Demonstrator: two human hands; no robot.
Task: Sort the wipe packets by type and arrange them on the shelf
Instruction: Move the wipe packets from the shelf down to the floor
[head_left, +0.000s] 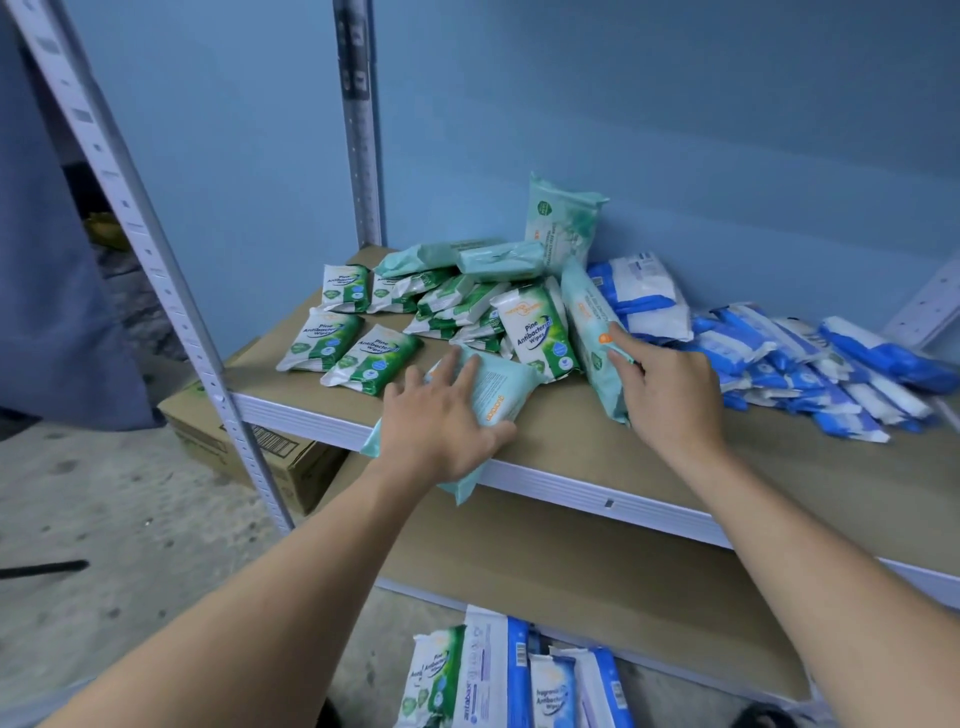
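Pressing left hand (441, 421): fingers spread flat on the front mint packet (498, 389), which overhangs the shelf (571, 447) edge.
Right hand (670, 395): fingers curled round the tilted mint packet (592, 332), between the pine packets (363, 358) and the blue packets (779, 358).
Lower packets (498, 675): upright, below the shelf.

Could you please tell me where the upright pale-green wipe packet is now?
In the head view, the upright pale-green packet stands against the blue wall at the back of the shelf, behind the pine packets and left of the blue packets.
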